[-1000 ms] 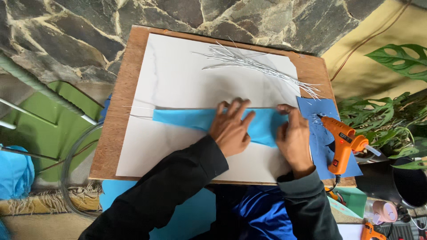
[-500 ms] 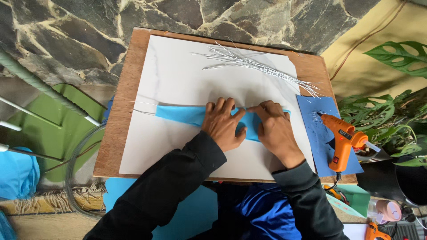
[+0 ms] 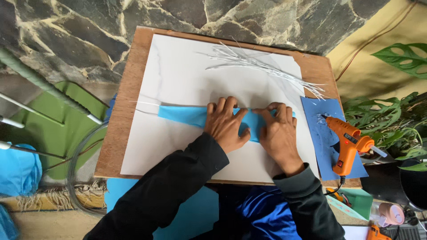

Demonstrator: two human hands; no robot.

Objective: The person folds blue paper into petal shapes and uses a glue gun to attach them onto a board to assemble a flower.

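— What sits at your far left?

— A green chair frame (image 3: 53, 129) and a bundle of light blue cloth (image 3: 18, 169) on the floor, just beside the wooden board (image 3: 122, 133). Your white sheet (image 3: 178, 75) covers most of that board.

— And where is the blue strip?

— The light blue paper strip (image 3: 182, 115) lies flat across the middle of your white sheet, running from left of centre toward the right. Its left end is bare; the rest goes under your hands.

— What are your hands doing?

— Your left hand (image 3: 227, 122) lies palm down on the strip, fingers spread and flat, pressing rather than closing around it. Your right hand (image 3: 278, 131) lies just beside it, also on the strip, fingers bent with the tips pushing down at the strip's upper edge. The two hands almost meet over the paper.

— Further right?

— A bunch of thin white strands (image 3: 262, 62) lies above your hands on the sheet's upper part. A darker blue sheet (image 3: 318, 129) lies at the board's right edge, and the orange glue gun (image 3: 347, 142) rests on it, nozzle pointing up-left. Green leaves (image 3: 382, 120) stand beyond it.
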